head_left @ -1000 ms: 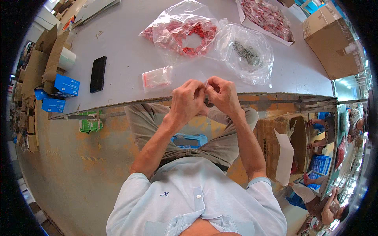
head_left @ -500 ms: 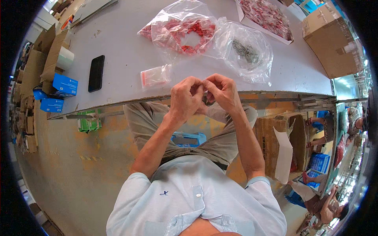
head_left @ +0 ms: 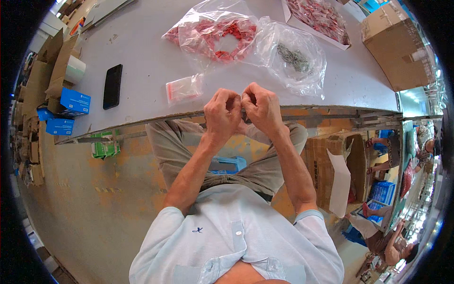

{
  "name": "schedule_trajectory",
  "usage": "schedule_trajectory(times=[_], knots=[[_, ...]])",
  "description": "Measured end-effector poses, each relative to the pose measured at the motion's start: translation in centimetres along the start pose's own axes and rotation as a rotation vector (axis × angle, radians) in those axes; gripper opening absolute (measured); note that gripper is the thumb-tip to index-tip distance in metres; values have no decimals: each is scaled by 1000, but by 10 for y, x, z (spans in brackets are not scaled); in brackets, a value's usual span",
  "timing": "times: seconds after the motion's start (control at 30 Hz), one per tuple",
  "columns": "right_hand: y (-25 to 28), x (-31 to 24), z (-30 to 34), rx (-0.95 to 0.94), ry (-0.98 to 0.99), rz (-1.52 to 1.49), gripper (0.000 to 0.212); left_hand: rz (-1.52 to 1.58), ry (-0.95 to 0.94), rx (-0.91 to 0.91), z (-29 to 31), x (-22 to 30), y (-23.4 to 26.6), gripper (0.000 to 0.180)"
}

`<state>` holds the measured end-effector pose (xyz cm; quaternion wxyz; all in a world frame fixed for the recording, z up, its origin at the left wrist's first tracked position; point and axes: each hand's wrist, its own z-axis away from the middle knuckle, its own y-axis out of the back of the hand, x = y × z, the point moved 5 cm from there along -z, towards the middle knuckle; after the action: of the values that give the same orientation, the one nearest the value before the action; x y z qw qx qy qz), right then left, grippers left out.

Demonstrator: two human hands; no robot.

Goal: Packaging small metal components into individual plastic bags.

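Observation:
My left hand point(head_left: 222, 114) and my right hand point(head_left: 263, 109) meet just off the table's front edge, over my lap. Fingers on both are curled into a pinch, and whatever lies between them is too small or too hidden to make out. Beyond them, a clear plastic bag point(head_left: 201, 42) holds small red pieces spread in a ring. To its right a second clear bag point(head_left: 312, 78) contains a bundle of thin greenish-grey metal pieces point(head_left: 294, 58). Closest to my left hand is a stack of small clear zip bags point(head_left: 184, 89) with a red strip.
A black phone point(head_left: 112, 86) lies on the grey table point(head_left: 146, 61). Far right are a white tray of red packets point(head_left: 319, 21) and a cardboard box point(head_left: 397, 52). Blue small boxes point(head_left: 74, 102) sit at the left edge. An open carton point(head_left: 338, 170) stands below; another person point(head_left: 390, 246) sits at right.
My hands have turned slightly, with the right fingers curling in more and the fingertips drawing a little lower. The items on the table stay in place while the view shifts slightly.

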<state>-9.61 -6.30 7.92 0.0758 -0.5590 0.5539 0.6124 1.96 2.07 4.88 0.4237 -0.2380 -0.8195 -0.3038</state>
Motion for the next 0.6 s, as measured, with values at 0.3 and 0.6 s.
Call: schedule_trajectory(times=[0.3, 0.6], knots=[[3, 5, 6, -2, 64, 109, 12, -26, 72, 12, -8, -16, -1, 9], [13, 12, 5, 51, -125, -20, 16, -165, -327, -191, -5, 13, -3, 17]])
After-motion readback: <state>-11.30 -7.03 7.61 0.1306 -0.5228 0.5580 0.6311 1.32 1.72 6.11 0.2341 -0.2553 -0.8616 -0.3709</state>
